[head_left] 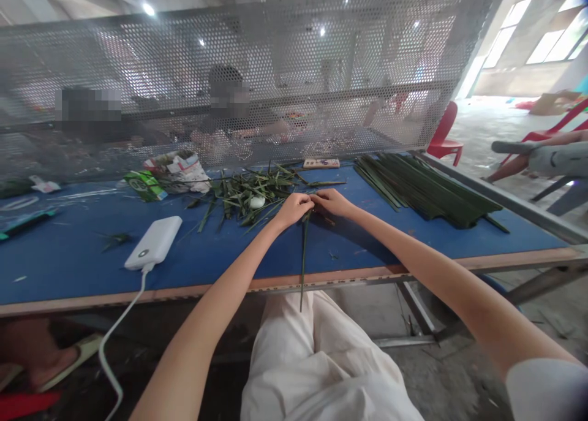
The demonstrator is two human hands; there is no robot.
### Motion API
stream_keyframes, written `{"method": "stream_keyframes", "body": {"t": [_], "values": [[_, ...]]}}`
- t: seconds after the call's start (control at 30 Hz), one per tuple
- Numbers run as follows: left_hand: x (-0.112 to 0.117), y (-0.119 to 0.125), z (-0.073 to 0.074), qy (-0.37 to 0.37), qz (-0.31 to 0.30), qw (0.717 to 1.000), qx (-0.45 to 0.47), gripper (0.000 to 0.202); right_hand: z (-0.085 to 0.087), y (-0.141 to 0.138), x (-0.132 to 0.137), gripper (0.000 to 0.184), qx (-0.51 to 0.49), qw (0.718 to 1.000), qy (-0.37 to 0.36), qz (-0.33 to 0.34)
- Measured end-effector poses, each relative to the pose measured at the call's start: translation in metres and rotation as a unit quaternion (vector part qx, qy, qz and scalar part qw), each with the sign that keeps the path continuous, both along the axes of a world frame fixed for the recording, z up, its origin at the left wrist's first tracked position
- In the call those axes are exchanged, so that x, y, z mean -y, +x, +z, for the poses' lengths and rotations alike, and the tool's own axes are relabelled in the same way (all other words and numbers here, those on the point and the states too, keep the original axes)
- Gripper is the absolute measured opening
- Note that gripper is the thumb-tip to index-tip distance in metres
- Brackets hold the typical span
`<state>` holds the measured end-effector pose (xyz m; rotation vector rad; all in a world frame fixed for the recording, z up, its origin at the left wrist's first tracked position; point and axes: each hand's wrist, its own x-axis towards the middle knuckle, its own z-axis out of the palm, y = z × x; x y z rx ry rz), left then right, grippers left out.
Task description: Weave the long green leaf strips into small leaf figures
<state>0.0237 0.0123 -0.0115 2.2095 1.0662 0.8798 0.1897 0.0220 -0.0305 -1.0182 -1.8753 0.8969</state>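
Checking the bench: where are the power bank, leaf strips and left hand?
Power bank (154, 243), head view, top face.
Green leaf strips (427, 188), head view, pile's middle.
Left hand (291, 211), head view, back of hand.

One left hand (291, 211), one right hand (333, 201), one long green leaf (304, 255).
Past the fingers (309, 198) are two leaf piles: one messy pile (243, 197), one neat pile (422, 188). To the left is one white power bank (154, 243). Far past sit two people (227, 99).

A white power bank (153, 243) lies on the blue workbench (68, 268), its white cable (120, 311) trailing over the edge. Beyond a perforated metal screen (294, 41), two blurred seated co-workers (225, 127) appear to work; a red plastic chair (444, 133) stands further off.
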Motion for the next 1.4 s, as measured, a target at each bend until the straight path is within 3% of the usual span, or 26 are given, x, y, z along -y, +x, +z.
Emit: {"method": "stream_keyframes", "body": {"t": [0.27, 0.67, 0.77, 0.87, 0.97, 1.03, 1.23, 1.4], "values": [[0.000, -0.001, -0.001, -0.066, -0.015, 0.997, 0.048, 0.026, 0.000, 0.002, -0.004, 0.047, 0.040, 0.999, 0.018, 0.008], [-0.002, -0.003, 0.000, -0.108, -0.032, 0.989, 0.099, 0.029, 0.002, 0.002, -0.001, 0.048, 0.003, 1.000, -0.009, 0.004], [-0.002, -0.005, 0.003, -0.157, -0.039, 0.978, 0.134, 0.029, 0.001, 0.001, 0.000, 0.044, -0.043, 0.998, -0.039, -0.007], [-0.004, -0.008, 0.009, -0.185, -0.037, 0.955, 0.228, 0.026, 0.002, 0.002, 0.002, 0.038, -0.123, 0.988, -0.095, -0.016], [-0.007, -0.011, 0.013, -0.158, 0.005, 0.945, 0.287, 0.011, 0.006, 0.002, 0.005, 0.029, -0.196, 0.968, -0.155, 0.016], [-0.007, -0.011, 0.013, -0.125, 0.010, 0.953, 0.275, 0.016, 0.010, 0.001, 0.007, 0.020, -0.219, 0.954, -0.197, 0.050], [0.000, -0.004, 0.009, -0.124, -0.064, 0.969, 0.203, 0.030, 0.018, -0.007, 0.020, 0.018, -0.211, 0.925, -0.293, 0.116], [0.002, 0.000, 0.005, -0.135, -0.042, 0.958, 0.250, 0.035, 0.016, -0.007, 0.023, 0.033, -0.165, 0.942, -0.276, 0.093]]}}
